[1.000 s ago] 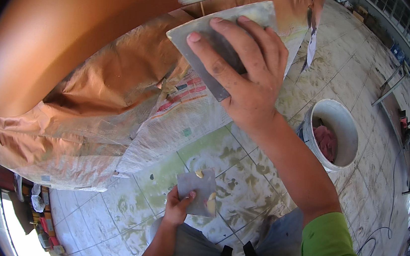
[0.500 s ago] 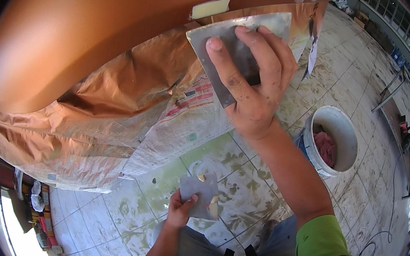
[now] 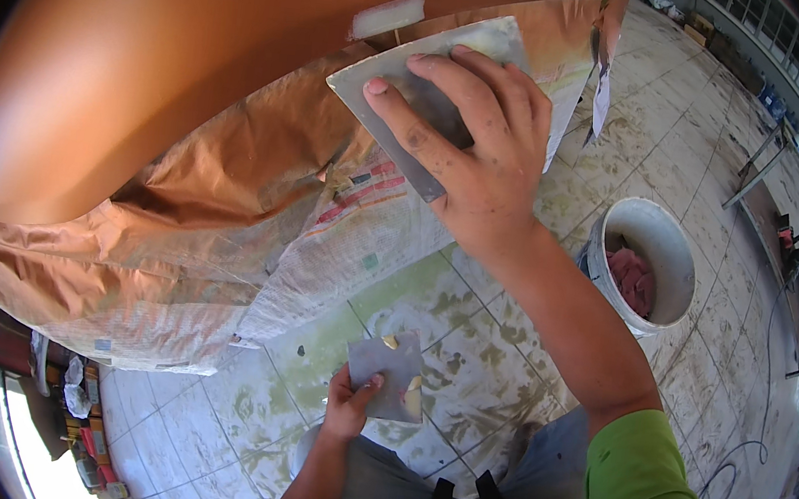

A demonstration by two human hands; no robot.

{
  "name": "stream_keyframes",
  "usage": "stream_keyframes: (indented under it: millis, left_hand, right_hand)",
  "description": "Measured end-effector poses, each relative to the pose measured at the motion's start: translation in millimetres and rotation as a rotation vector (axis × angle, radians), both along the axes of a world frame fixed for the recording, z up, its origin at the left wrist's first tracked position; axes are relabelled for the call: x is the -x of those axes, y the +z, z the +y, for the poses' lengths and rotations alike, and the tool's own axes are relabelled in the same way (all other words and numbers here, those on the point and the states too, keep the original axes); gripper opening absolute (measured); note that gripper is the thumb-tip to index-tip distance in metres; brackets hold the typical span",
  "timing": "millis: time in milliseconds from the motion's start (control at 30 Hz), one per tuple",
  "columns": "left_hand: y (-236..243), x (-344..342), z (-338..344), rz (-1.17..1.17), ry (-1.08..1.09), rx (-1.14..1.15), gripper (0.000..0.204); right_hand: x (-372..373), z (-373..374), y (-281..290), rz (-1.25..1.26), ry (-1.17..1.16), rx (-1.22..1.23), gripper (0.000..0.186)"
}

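My right hand (image 3: 487,161) is closed on a thin grey square metal spreader (image 3: 425,96), fingers over its face. The spreader is just below a pale oblong patch (image 3: 388,16) on the curved orange panel (image 3: 109,44); I cannot tell if they touch. Below the panel hang crumpled orange-coated masking sheets (image 3: 201,190), whitish lower down. My left hand (image 3: 347,405) grips a second grey square plate (image 3: 390,385) low in the middle, with small dabs of pale yellow paste (image 3: 412,392) on it.
Dirty white tiled floor (image 3: 672,161). A white bucket (image 3: 669,278) with pink cloth (image 3: 630,283) stands right of my arm. A metal stand (image 3: 762,185) with tools and a loose cable (image 3: 721,478) are at the far right. Assorted items (image 3: 86,450) sit at the lower left.
My right hand and spreader shifted right and down, then back up-left toward their earlier place. The whole view shifted slightly the same way. My left hand keeps its grip.
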State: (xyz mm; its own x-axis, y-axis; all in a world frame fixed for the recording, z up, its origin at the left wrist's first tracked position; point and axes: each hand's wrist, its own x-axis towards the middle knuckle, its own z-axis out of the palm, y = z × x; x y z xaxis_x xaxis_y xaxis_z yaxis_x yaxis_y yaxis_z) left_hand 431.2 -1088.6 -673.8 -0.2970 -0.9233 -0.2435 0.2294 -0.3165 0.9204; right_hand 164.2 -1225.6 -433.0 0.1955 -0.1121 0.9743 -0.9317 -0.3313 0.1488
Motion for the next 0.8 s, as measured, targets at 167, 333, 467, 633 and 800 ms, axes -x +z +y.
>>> stream_keyframes:
  millis: [167, 333, 467, 633, 800]
  left_hand:
    - [0, 3, -3, -0.009, 0.001, 0.012, 0.029]
    - [-1, 9, -7, -0.035, 0.004, 0.004, 0.030]
    - [1, 13, -7, -0.009, 0.021, -0.070, 0.031]
    - [-19, 7, -10, -0.063, 0.072, -0.093, 0.032]
    - [-31, 15, -13, -0.031, 0.097, -0.203, 0.039]
  right_hand:
    - [7, -14, 20, 0.013, 0.000, 0.139, 0.050]
    - [12, -5, 0, 0.019, -0.011, 0.023, 0.050]
    - [40, 51, -18, -0.043, -0.053, -0.068, 0.046]
    - [112, 111, -60, -0.355, 0.213, -0.307, 0.046]
    - [175, 151, -137, -1.783, 0.923, -0.447, 0.073]
